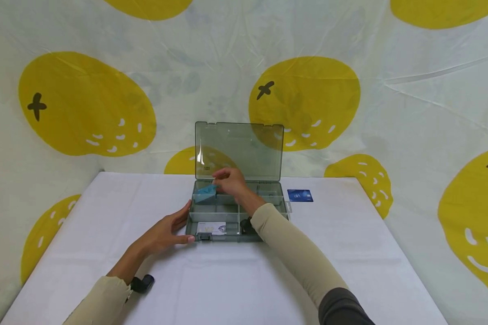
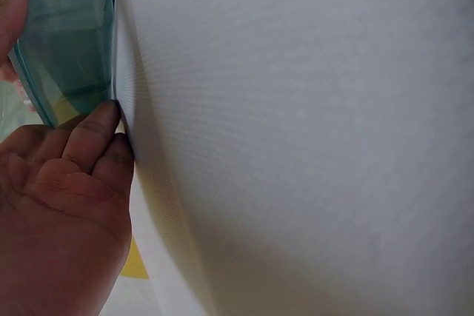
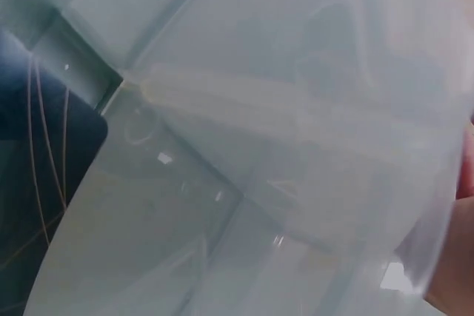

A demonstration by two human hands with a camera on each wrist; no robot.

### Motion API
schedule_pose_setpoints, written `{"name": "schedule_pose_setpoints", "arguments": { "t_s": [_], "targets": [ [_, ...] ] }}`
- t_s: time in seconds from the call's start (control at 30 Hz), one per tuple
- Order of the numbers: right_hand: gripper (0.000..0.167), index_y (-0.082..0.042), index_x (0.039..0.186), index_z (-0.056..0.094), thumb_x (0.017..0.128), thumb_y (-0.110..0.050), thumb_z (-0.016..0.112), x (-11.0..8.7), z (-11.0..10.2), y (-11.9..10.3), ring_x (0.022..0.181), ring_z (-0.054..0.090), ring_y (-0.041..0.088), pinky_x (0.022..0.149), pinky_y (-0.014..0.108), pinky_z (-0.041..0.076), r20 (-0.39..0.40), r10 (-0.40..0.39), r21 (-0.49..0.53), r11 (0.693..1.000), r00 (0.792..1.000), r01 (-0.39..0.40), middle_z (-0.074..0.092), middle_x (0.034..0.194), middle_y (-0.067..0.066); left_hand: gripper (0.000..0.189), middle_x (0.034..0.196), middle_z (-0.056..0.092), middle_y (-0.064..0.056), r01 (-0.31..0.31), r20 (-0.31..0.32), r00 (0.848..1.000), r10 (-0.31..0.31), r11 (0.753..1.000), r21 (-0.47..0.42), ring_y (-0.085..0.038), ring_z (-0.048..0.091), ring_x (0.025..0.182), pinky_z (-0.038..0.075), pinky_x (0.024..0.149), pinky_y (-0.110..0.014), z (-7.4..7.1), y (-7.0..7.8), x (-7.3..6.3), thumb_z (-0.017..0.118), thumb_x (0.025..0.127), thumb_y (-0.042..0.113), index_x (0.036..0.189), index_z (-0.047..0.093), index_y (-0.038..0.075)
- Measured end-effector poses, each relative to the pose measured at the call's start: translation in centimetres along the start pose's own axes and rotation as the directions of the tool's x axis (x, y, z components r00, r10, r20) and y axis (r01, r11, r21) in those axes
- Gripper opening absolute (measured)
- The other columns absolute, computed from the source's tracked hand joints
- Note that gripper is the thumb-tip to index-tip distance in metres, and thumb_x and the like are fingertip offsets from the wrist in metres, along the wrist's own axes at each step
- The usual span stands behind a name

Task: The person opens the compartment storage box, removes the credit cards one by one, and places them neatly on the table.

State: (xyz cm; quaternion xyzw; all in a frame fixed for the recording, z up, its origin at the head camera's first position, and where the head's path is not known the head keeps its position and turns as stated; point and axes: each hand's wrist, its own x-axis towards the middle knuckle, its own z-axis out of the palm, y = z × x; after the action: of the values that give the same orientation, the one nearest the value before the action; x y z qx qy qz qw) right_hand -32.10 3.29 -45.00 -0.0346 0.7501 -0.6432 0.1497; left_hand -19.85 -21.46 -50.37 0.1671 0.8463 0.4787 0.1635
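A grey see-through compartment box (image 1: 232, 239) stands on the table with its lid (image 1: 240, 153) raised. My left hand (image 1: 166, 231) holds its front left corner, thumb at the front and fingers along the side. In the left wrist view, the fingers (image 2: 92, 138) curl against the box wall (image 2: 67, 42). Over the rear left compartment, my right hand (image 1: 231, 183) pinches a thin light-blue sheet (image 1: 206, 192). The right wrist view has a pale, see-through surface filling most of it, a finger (image 3: 453, 268) at the right edge and a dark blue card-like piece (image 3: 44, 153) with gold lines.
A white printed card (image 1: 211, 228) lies in the front left compartment. Partly behind the right forearm, a black object (image 1: 247, 226) sits in the front right one. On the white table (image 1: 349, 253), a blue card (image 1: 300, 195) lies right of the box. A patterned cloth hangs behind.
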Motion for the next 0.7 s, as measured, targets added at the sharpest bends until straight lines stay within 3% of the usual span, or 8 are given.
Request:
{"name": "schedule_pose_setpoints", "arguments": {
  "t_s": [0.17,0.43,0.57,0.7],
  "targets": [
    [0.031,0.003,0.125,0.073,0.094,0.009,0.072,-0.17,0.04,-0.09,0.096,0.071,0.021,0.082,0.032,0.067,0.007,0.001,-0.003,1.0,1.0,-0.001,0.068,0.124,0.019,0.118,0.179,0.016,-0.014,-0.007,-0.003,1.0,0.007,1.0,0.011,-0.039,0.034,0.16,0.028,0.127,-0.055,-0.01,0.21,0.02,0.088,0.088,0.034,0.173,0.008,0.02],
    [0.029,0.006,0.118,0.077,0.09,0.011,0.076,0.02,0.29,0.19,0.078,0.074,0.015,0.089,0.043,0.067,0.021,-0.003,-0.066,0.998,1.0,0.005,0.074,0.098,0.012,0.119,0.179,0.016,-0.012,0.001,0.001,1.0,-0.001,1.0,0.005,-0.037,0.033,0.16,0.028,0.128,-0.053,-0.01,0.32,0.01,0.089,0.087,0.036,0.173,0.008,0.021],
    [0.029,0.006,0.117,0.077,0.089,0.012,0.075,0.06,0.22,0.33,0.079,0.073,0.018,0.094,0.05,0.065,0.021,-0.019,-0.092,0.996,1.0,0.021,0.073,0.094,0.01,0.118,0.179,0.016,-0.013,0.0,0.0,1.0,0.0,1.0,0.012,-0.039,0.034,0.16,0.028,0.127,-0.054,0.03,0.33,0.03,0.088,0.088,0.034,0.173,0.008,0.02],
    [0.027,0.003,0.117,0.078,0.092,0.011,0.074,-0.23,-0.15,0.16,0.091,0.076,0.028,0.094,0.05,0.065,0.008,-0.018,-0.099,0.995,1.0,0.018,0.074,0.1,0.013,0.118,0.179,0.015,-0.012,0.017,-0.004,1.0,-0.017,1.0,0.012,-0.038,0.033,0.16,0.028,0.128,-0.054,0.09,0.26,0.0,0.089,0.087,0.036,0.173,0.008,0.02]
  ]
}}
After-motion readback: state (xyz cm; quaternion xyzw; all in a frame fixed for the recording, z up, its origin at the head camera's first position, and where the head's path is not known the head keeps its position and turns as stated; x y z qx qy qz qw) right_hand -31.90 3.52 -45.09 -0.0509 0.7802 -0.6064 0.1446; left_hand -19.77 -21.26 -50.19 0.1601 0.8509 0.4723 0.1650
